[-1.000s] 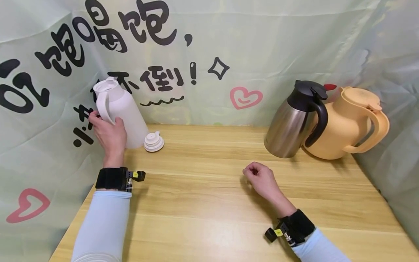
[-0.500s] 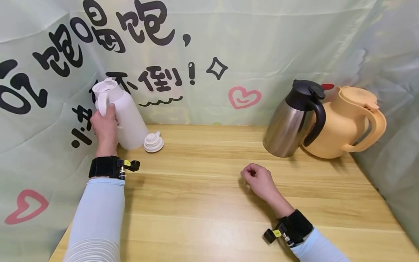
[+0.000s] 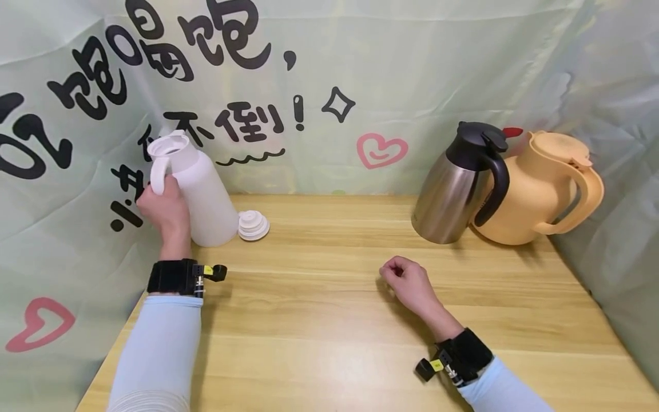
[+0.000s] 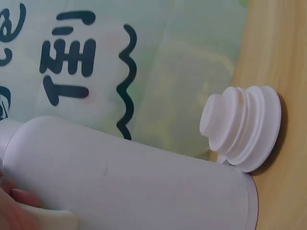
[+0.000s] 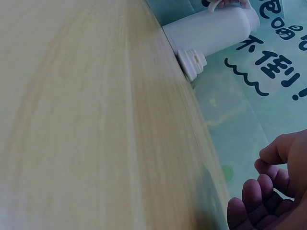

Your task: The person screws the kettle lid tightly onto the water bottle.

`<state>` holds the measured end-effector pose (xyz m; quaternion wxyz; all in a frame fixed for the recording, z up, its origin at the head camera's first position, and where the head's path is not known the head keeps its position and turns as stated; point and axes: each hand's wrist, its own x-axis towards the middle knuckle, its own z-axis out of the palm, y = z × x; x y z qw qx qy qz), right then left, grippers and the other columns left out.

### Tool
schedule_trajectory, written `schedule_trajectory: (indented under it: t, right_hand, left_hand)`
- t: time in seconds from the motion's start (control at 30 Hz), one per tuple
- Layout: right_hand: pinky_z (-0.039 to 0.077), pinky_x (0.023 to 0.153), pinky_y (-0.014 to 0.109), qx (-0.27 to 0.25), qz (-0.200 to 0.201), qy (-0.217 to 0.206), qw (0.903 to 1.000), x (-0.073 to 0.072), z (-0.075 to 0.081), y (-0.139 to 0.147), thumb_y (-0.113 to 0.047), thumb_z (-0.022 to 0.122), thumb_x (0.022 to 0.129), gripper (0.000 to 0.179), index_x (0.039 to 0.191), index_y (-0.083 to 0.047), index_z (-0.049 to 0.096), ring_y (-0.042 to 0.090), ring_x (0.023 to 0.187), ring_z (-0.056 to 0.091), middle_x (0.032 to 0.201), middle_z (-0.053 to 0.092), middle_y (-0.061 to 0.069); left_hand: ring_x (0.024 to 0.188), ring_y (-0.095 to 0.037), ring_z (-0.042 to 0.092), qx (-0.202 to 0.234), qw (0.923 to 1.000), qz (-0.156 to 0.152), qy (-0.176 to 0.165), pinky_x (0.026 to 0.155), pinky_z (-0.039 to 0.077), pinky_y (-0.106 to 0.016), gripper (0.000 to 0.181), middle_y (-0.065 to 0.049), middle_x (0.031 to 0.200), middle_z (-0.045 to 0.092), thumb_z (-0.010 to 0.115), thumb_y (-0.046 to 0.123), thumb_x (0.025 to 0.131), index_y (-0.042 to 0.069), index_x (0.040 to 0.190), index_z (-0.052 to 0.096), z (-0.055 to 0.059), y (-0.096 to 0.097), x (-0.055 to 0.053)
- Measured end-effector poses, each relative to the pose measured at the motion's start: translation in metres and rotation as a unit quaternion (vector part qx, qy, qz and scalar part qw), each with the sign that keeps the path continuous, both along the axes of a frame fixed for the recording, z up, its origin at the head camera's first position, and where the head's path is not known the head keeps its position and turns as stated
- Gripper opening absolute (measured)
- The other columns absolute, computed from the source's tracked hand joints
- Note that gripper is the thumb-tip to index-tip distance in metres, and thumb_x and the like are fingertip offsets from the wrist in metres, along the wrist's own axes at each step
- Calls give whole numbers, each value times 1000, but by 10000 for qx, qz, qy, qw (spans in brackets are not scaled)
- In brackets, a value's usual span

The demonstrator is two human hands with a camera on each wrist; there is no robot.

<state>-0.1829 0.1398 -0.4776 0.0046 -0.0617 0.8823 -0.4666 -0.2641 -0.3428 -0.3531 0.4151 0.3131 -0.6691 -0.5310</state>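
Observation:
In the head view my left hand grips the handle of a white vacuum jug that stands at the back left of the table. The jug's mouth is uncovered, and its handle is partly hidden by my fingers. Right beside its base lies a stepped white lid, narrow end up; the left wrist view has this lid against the jug's lower edge. My right hand rests low over the table at centre right, fingers loosely curled around nothing, as the right wrist view of that hand confirms.
A steel jug with a black top and handle stands at the back right. Close behind it is a yellow-orange jug. A printed cloth backdrop closes off the wooden table at the back and both sides.
My left hand has closed round the handle. The white jug has shifted slightly right and nearer, and the lid at its base has slid right with it. My right hand stays put.

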Motion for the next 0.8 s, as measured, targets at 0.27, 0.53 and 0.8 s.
schedule_trajectory:
  t: [0.27,0.53,0.8]
  right_hand:
    - [44,66,29,-3,-26,14,10000,0,-1,2,-22,66,102,14,95,-10,71,18,69,55,76,63,3]
    - [45,67,28,-27,-89,140,9999,-1,-4,2,-22,67,101,13,93,-12,70,18,69,56,76,61,1]
    - [44,67,28,-67,-101,206,9997,-3,-5,2,-21,68,101,14,92,-10,70,17,69,54,75,60,2]
  left_hand:
    - [61,-15,34,-127,9996,256,19,55,25,-29,35,12,55,37,62,18,88,21,56,49,4,22,32]
    - [54,-12,37,107,9998,-95,-154,49,27,-27,37,9,51,41,65,21,91,17,56,52,10,47,66]
    - [52,-14,38,582,9967,-571,-62,47,26,-28,38,5,50,42,67,16,92,10,57,55,8,76,91]
